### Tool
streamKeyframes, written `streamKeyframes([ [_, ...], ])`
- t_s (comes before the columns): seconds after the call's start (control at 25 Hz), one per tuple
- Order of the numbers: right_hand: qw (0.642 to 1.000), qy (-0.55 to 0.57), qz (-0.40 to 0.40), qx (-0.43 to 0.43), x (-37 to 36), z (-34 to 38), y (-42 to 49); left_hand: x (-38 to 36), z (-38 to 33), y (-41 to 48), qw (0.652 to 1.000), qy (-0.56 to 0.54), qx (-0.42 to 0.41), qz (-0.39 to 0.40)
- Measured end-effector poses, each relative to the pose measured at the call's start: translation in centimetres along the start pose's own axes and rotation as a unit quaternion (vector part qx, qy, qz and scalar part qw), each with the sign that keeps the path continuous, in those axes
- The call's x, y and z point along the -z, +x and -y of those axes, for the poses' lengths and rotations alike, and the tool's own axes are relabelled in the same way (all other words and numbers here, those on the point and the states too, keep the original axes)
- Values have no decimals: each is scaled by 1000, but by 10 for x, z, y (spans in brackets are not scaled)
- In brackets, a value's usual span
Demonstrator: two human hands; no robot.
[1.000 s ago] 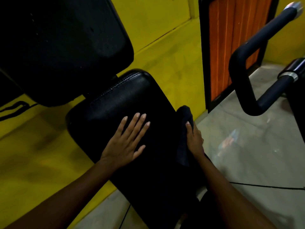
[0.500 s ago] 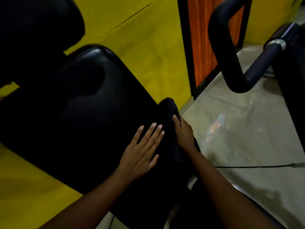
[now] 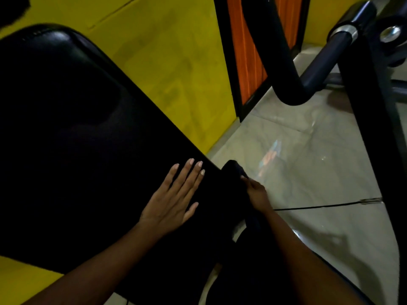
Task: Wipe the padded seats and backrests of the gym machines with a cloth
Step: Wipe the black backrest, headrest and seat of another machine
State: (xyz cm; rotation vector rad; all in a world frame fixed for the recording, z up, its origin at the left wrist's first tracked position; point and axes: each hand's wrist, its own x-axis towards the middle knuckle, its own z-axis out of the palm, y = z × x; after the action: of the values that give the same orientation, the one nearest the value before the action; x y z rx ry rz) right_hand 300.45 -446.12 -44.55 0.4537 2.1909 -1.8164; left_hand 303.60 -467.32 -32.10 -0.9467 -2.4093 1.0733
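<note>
Right hand (image 3: pixel 256 192) grips the cloth (image 3: pixel 233 172) at the right edge of the seat (image 3: pixel 77 128), which stretches upper left; left hand (image 3: pixel 174 201) lies flat, fingers straight.

Left hand (image 3: pixel 171 201) now lies flat by the right edge of the seat pad (image 3: pixel 77 128), no longer mid-pad; right hand (image 3: pixel 256 191) and the cloth (image 3: pixel 232 175) slide nearer along that edge; gap between the hands narrows; backrest pad (image 3: pixel 11 5) slips almost out of view far left; handle bar (image 3: pixel 286 73) looms closer.
</note>
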Motion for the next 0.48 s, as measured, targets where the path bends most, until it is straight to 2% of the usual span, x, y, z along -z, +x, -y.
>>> streamKeyframes([
  [0.16,991,24,46,121,-11,42,-4,-7,-21,3,999,-35,-10,-3],
  [0.2,991,25,46,122,-12,40,-4,-9,-23,4,999,-35,-10,-5],
  [0.48,998,44,31,-41,0,-34,20,-17,-28,4,1000,-23,-4,-21],
])
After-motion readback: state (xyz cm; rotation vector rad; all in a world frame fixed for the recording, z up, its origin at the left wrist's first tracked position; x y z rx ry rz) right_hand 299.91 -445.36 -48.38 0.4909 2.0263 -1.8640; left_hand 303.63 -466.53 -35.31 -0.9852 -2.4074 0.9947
